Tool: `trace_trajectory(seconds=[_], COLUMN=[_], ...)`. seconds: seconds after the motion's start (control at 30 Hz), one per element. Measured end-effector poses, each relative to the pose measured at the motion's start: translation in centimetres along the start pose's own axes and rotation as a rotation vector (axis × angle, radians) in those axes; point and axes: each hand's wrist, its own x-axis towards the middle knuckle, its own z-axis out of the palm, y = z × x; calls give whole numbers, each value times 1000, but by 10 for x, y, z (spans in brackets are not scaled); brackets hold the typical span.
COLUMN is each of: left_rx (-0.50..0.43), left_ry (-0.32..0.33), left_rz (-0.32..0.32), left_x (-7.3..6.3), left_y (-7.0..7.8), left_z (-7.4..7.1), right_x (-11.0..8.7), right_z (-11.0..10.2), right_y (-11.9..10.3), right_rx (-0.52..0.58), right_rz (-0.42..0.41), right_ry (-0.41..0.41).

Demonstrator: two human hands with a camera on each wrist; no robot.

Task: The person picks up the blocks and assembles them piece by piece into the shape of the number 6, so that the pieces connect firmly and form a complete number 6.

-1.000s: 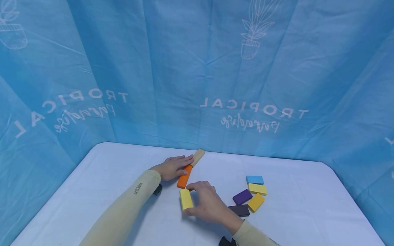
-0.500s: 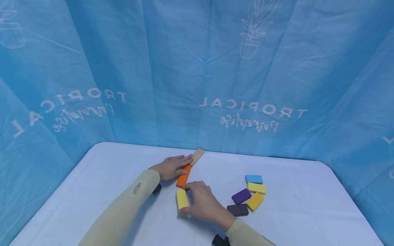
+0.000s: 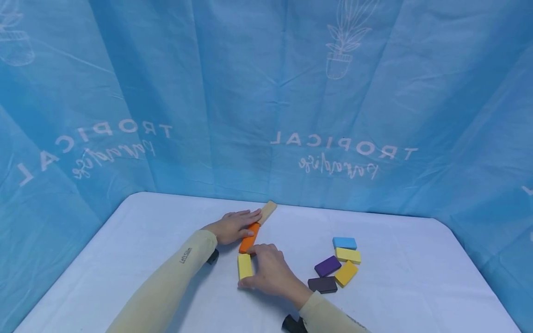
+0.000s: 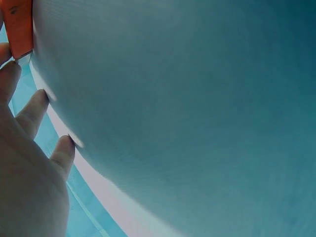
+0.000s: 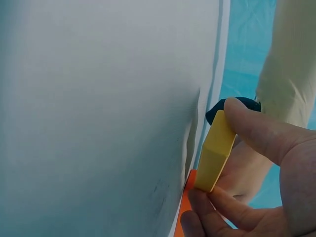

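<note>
My right hand (image 3: pixel 275 273) pinches a yellow block (image 3: pixel 244 267) end to end between thumb and fingers; the right wrist view shows the same yellow block (image 5: pixel 215 150) in that grip. Its far end sits at the near end of an orange block (image 3: pixel 250 240). Stretched out, my left hand (image 3: pixel 234 227) rests on the orange block, fingertips reaching a pale wooden block (image 3: pixel 268 211) beyond it. Orange and wooden blocks lie end to end in a slightly bent line. In the left wrist view, fingers (image 4: pixel 34 111) touch the white surface beside the orange block (image 4: pixel 20 27).
On the white table (image 3: pixel 395 286), to the right, lies a loose group: a light blue block (image 3: pixel 344 243), a second yellow block (image 3: pixel 348 255), a purple block (image 3: pixel 327 266), an amber block (image 3: pixel 346 274) and a dark block (image 3: pixel 322 285). A blue curtain (image 3: pixel 250 101) hangs behind.
My right hand has carried the yellow block a little left and away from me, up to the orange block's near end. The left hand has stayed in place.
</note>
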Motion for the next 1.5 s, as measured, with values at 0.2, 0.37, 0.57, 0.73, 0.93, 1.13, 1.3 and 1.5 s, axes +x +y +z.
trace_trajectory(seconds=[0.2, 0.37, 0.57, 0.73, 0.93, 1.13, 1.3, 1.5], left_rx=[6, -3, 14, -8, -13, -23, -17, -8], left_ry=[2, 1, -1, -3, 0, 2, -1, -7], left_rz=[-12, -2, 0, 5, 12, 27, 22, -1], left_x=[-1, 0, 1, 0, -2, -3, -2, 0], left_y=[-3, -3, -2, 1, 2, 2, 2, 1], left_z=[1, 2, 3, 1, -1, -2, -1, 1], right_x=[3, 4, 5, 6, 7, 8, 9, 12], right_z=[3, 3, 5, 6, 6, 7, 7, 6], right_y=[-1, -2, -3, -4, -5, -7, -8, -9], right_rx=[-23, -33, -28, -40, -45, -64, -94, -112], right_rz=[-7, 5, 11, 8, 3, 0, 0, 17], right_ry=[6, 9, 8, 15, 31, 34, 37, 24])
